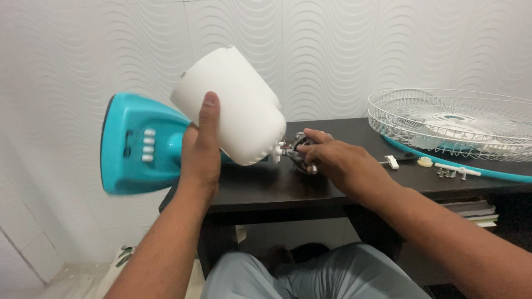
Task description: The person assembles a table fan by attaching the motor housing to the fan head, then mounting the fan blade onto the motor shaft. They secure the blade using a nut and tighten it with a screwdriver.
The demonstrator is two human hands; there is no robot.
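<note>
Left hand (200,148) is wrapped around the neck of the fan body, thumb pressed up against the white motor housing (230,105), so it's gripping and carrying the whole thing tilted in the air. The teal base (136,145) sticks out at about 9 o'clock from that hand, and the housing's long axis runs down toward 4 o'clock. Right hand (332,158) is closer to that end, fingers pinched on the metal motor front (299,152) just above the dark table (343,191). Wire grille (451,124) and small loose parts (443,169) sit out at 3 o'clock.
</note>
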